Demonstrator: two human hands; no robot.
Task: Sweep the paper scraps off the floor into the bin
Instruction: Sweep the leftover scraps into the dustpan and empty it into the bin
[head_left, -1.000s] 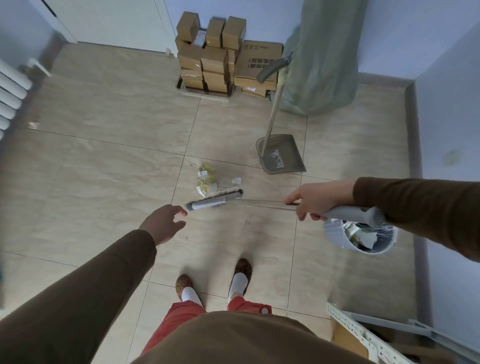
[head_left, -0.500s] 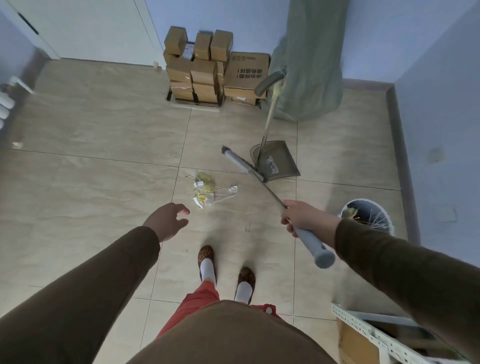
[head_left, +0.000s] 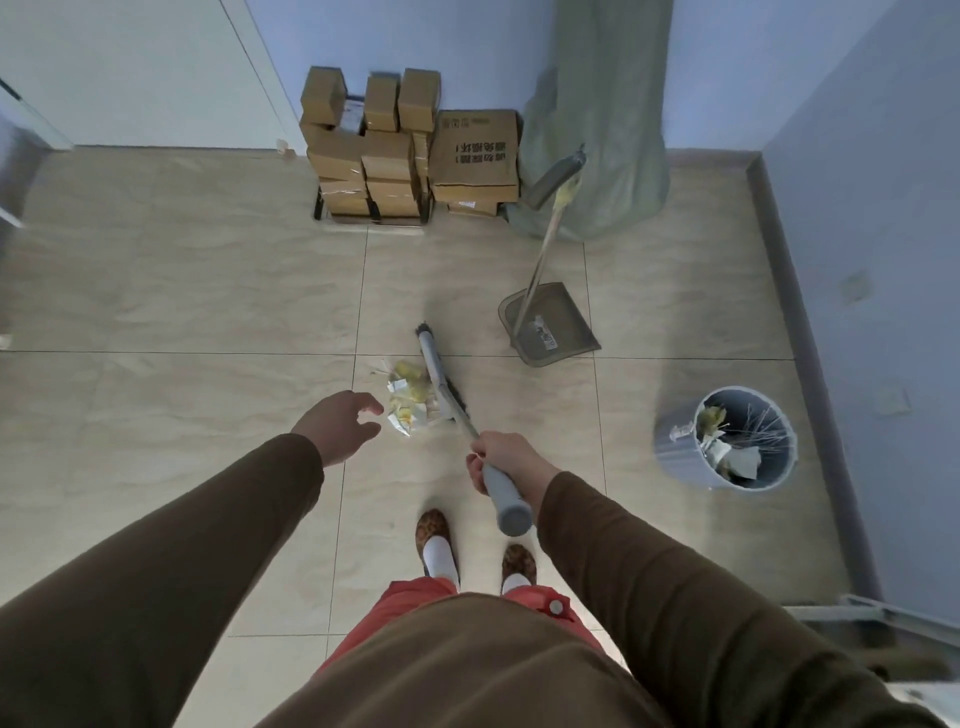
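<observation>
A small heap of yellow and white paper scraps (head_left: 408, 401) lies on the tiled floor in front of my feet. My right hand (head_left: 498, 460) grips the grey handle of a broom (head_left: 435, 366), whose head rests on the floor against the right side of the heap. My left hand (head_left: 340, 426) hovers open just left of the scraps, holding nothing. A grey upright dustpan (head_left: 550, 325) with a long handle stands beyond the broom. The grey bin (head_left: 727, 439), with paper inside, stands to the right near the wall.
Stacked cardboard boxes (head_left: 410, 150) and a tall green sack (head_left: 597, 130) stand against the far wall. A blue wall (head_left: 883, 260) runs along the right. A white metal frame (head_left: 883, 618) lies at the lower right.
The broom head swung from beside the dustpan back down to the right side of the scrap heap. My right hand moved left and closer to my body. My left hand stayed put.
</observation>
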